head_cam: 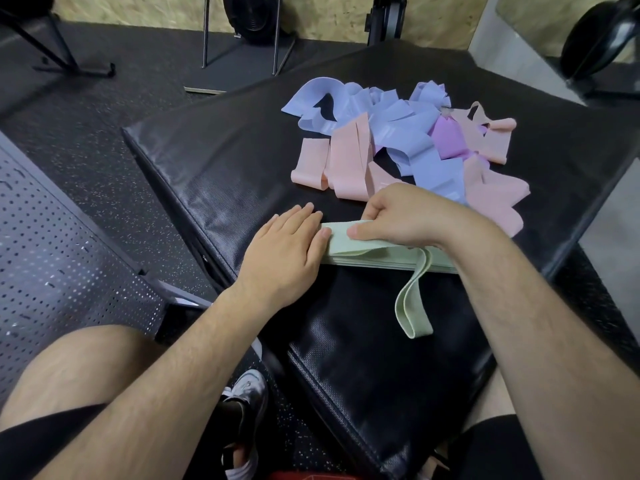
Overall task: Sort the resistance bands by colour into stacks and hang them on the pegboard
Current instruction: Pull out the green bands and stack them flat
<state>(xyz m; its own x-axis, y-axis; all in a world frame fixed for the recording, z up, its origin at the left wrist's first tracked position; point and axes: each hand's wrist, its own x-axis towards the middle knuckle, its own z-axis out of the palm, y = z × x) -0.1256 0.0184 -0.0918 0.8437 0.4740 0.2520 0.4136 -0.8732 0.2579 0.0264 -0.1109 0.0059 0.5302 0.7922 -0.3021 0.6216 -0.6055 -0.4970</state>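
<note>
At centre, right hand pinches green stack — blue bands' print illegible.

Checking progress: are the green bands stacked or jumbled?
Stacked: green bands lie in a flat layered pile, right hand pinching the top one; one green loop trails loose in front.

I see mint-green bands, pink bands, periwinkle bands, one purple band, all on a black textured mat.

The person wears black shorts and a silver-and-black sneaker; forearms bare.
</note>
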